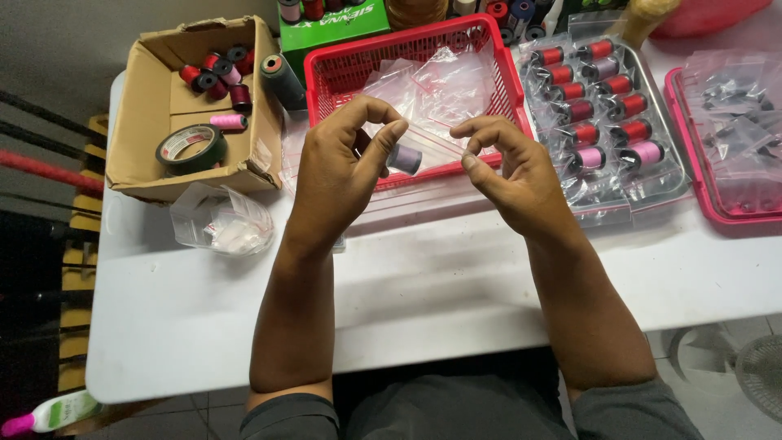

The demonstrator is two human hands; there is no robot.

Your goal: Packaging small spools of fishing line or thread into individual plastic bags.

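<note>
My left hand point(346, 167) pinches a small greyish-purple thread spool point(404, 157) inside a clear plastic bag point(440, 151), just above the white table point(423, 285). My right hand point(509, 167) grips the same bag's other edge between thumb and fingers. Both hands hover in front of a red plastic basket point(334, 77) filled with empty clear bags.
A cardboard box point(142, 114) at the left holds red and pink spools and a tape roll point(191, 147). A metal tray point(672, 183) of bagged spools sits on the right, beside a pink tray point(692, 163). Loose clear bags point(224, 224) lie in front of the box.
</note>
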